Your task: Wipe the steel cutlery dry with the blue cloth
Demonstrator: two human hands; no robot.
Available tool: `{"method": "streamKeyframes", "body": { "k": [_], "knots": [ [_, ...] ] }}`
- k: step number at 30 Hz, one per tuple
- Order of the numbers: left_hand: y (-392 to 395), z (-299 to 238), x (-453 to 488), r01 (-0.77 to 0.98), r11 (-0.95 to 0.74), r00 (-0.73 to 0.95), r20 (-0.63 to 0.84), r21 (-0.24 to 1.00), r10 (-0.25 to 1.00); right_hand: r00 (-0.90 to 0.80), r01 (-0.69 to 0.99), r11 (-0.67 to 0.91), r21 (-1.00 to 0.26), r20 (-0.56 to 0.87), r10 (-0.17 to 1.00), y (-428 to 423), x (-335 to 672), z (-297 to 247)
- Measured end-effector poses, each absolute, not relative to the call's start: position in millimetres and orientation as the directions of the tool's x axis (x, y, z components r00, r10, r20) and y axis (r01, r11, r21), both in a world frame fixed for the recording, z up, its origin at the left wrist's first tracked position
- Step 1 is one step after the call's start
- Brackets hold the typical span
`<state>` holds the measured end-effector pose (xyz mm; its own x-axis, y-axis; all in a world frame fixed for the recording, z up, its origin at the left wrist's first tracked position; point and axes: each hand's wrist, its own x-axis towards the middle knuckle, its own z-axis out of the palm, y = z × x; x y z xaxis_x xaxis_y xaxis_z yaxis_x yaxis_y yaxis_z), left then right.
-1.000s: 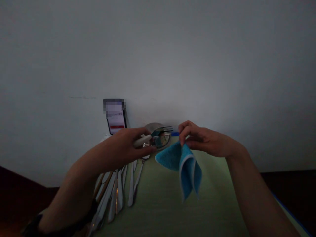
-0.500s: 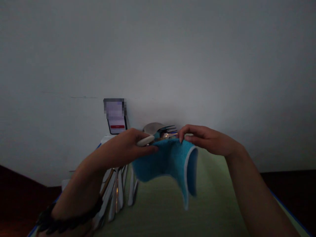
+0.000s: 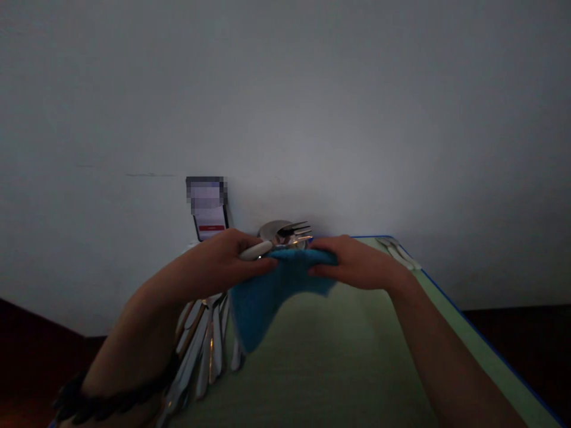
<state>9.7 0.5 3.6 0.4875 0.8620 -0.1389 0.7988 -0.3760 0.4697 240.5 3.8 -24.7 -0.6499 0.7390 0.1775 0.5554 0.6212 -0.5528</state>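
Observation:
My left hand (image 3: 227, 257) is closed around the white handle of a fork (image 3: 256, 249), its metal tines pointing right and away. A blue cloth (image 3: 263, 309) hangs beneath the fork, its near edge also under my left fingers. My right hand (image 3: 357, 261) is closed on the cloth's right end, thumb below and fingers above, close to the fork's metal part. How far the cloth wraps the fork is hidden by my fingers. Shiny metal (image 3: 302, 240) just below the tines is too dim to make out fully.
Several pieces of cutlery (image 3: 203, 356) lie at the left of the green table (image 3: 330, 356). Some white-handled cutlery (image 3: 399, 252) rests at the far right corner. A round metal object (image 3: 273, 228) sits behind my hands. A phone (image 3: 209, 211) stands against the wall (image 3: 357, 119).
My right hand has moved left and closed over the cloth, whose right side is now gathered up. The fork and my left hand have shifted slightly left. The cutlery at the right corner has come into view.

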Motion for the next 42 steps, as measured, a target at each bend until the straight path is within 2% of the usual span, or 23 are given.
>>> {"method": "streamKeyframes", "body": {
  "k": [2,7,9,13,21,25,28,31,34,36,39,42],
  "knots": [
    [2,2,4,0.796,-0.370,0.497,-0.168,0.479,0.851,-0.619,0.561,0.591,-0.580,0.180,0.765,4,246,-20],
    [5,-3,-8,0.797,-0.398,0.540,-0.241,0.454,0.807,-0.429,0.433,0.446,-0.783,0.256,0.866,5,257,-15],
    [6,-5,-8,0.790,-0.416,0.558,-0.248,0.450,0.792,-0.378,0.387,0.355,-0.851,0.205,0.903,6,259,-17],
    [5,-7,-6,0.793,-0.428,0.561,-0.245,0.434,0.791,-0.410,0.306,0.203,-0.930,0.064,0.910,11,261,-23],
    [8,-10,0,0.802,-0.420,0.544,-0.229,0.424,0.807,-0.356,0.412,0.248,-0.877,0.095,0.929,12,261,-23],
    [9,-12,5,0.784,-0.392,0.482,-0.074,0.482,0.873,-0.103,0.439,0.172,-0.882,0.140,0.985,18,267,-26],
    [7,-15,9,0.769,-0.403,0.493,-0.059,0.497,0.868,0.069,0.532,0.204,-0.822,0.282,0.957,23,273,-28],
    [5,-18,18,0.753,-0.435,0.547,-0.101,0.494,0.831,0.107,0.607,0.313,-0.731,0.465,0.879,24,272,-24],
    [2,-17,30,0.726,-0.445,0.588,-0.139,0.524,0.797,0.061,0.662,0.387,-0.642,0.560,0.826,15,260,-18],
    [2,-17,35,0.700,-0.460,0.607,-0.116,0.546,0.786,-0.101,0.684,0.451,-0.573,0.538,0.837,5,249,-14],
    [5,-18,39,0.695,-0.468,0.589,-0.059,0.546,0.806,-0.470,0.616,0.602,-0.508,0.376,0.799,-9,235,-10],
    [7,-19,38,0.696,-0.442,0.566,-0.053,0.566,0.822,-0.614,0.547,0.615,-0.568,0.227,0.756,-14,231,-9]
  ]
}}
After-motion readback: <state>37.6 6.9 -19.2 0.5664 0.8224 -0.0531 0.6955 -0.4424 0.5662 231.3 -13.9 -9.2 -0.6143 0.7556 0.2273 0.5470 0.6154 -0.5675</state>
